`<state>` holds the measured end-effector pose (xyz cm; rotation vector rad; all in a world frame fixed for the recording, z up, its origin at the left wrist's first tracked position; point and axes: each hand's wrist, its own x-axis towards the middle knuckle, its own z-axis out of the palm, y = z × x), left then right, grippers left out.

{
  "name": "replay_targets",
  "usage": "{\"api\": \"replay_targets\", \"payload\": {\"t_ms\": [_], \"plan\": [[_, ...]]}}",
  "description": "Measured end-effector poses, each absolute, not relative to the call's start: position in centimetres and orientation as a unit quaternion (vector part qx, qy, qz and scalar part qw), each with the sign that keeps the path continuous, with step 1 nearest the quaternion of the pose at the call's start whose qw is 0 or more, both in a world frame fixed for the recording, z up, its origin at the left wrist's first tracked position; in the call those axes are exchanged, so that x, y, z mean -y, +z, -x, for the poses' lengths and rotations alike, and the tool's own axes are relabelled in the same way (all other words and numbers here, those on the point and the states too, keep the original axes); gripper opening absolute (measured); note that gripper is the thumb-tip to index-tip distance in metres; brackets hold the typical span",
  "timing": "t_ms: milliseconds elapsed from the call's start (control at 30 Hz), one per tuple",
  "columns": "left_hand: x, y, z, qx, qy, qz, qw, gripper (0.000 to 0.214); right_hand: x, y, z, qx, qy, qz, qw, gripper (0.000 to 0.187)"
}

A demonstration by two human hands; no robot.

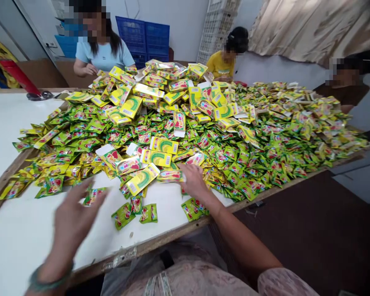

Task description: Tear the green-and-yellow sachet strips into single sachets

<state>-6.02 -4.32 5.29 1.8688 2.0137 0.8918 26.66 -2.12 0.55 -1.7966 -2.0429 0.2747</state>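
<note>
Head view: the right hand [193, 181] lays its fingers on a flat yellow card box [170, 176] at the near edge of the sachets [249, 160]; whether they pinch it I cannot tell. The left hand [72, 218] hovers over the smooth white worktop [18, 246], fingers spread, empty. Most seems left: the glossy, crinkly sachets lie heaped loose, with few boxes among them.

Bright, even light; blurred, warped edges
</note>
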Motion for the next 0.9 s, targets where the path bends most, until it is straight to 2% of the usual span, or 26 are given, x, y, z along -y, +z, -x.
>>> {"api": "replay_targets", "payload": {"t_ms": [67, 167, 267, 400, 500, 600, 667, 800, 900], "plan": [[3.3, 3.2, 0.5, -0.580, 0.270, -0.755, 0.141, 0.053, 3.4, 0.4, -25.1, 0.767, 0.122, 0.595, 0.206, 0.048], [3.0, 0.9, -4.7, -0.437, 0.188, -0.864, 0.164, 0.045, 5.6, 0.4, -23.9, 0.812, 0.156, 0.523, 0.209, 0.059], [2.8, 0.2, -5.5, -0.424, 0.107, -0.884, 0.165, 0.049, 7.0, 0.8, -25.6, 0.811, 0.190, 0.502, 0.233, 0.066], [1.5, 1.2, -5.0, -0.424, 0.070, -0.887, 0.172, 0.053, 6.3, 1.2, -29.8, 0.683, 0.133, 0.647, 0.311, 0.027], [0.5, 1.9, -5.9, -0.414, 0.048, -0.895, 0.160, 0.048, 5.0, 0.6, -30.7, 0.632, 0.084, 0.732, 0.240, 0.021], [0.4, 2.0, -7.0, -0.411, 0.011, -0.898, 0.154, 0.031, 4.2, -0.3, -29.7, 0.642, 0.059, 0.750, 0.151, 0.017], [0.7, 1.8, -6.9, -0.420, 0.011, -0.891, 0.174, 0.027, 4.0, -0.6, -29.0, 0.643, 0.064, 0.752, 0.130, 0.014], [1.3, 1.7, -4.9, -0.484, 0.060, -0.836, 0.252, 0.038, 4.0, -0.7, -29.0, 0.635, 0.080, 0.760, 0.111, 0.021], [1.8, 2.1, -3.2, -0.533, 0.144, -0.770, 0.320, 0.042, 3.9, -0.5, -29.6, 0.640, 0.102, 0.756, 0.096, 0.019]]}}
